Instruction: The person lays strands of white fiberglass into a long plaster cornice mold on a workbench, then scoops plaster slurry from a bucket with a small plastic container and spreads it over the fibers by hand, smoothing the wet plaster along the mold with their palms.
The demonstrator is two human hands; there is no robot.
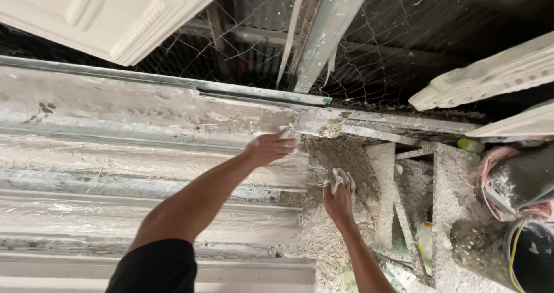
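Note:
My left hand (pixel 270 148) reaches out flat onto the far end of a long wet plaster moulding (pixel 115 154), fingers spread and pressing on loose pale fibres (pixel 300 169) at its edge. My right hand (pixel 339 194) is closed around a clump of plaster-coated fibre, just right of the moulding's end. Both hands are smeared white. My left arm wears a black sleeve.
A white ornate plaster panel (pixel 109 13) hangs at top left. Wire mesh (pixel 381 56) and a metal beam (pixel 329 27) lie behind. White cornice pieces (pixel 490 74) sit at right. Plaster-crusted frames (pixel 450 212) and a dark bucket (pixel 508 252) stand at lower right.

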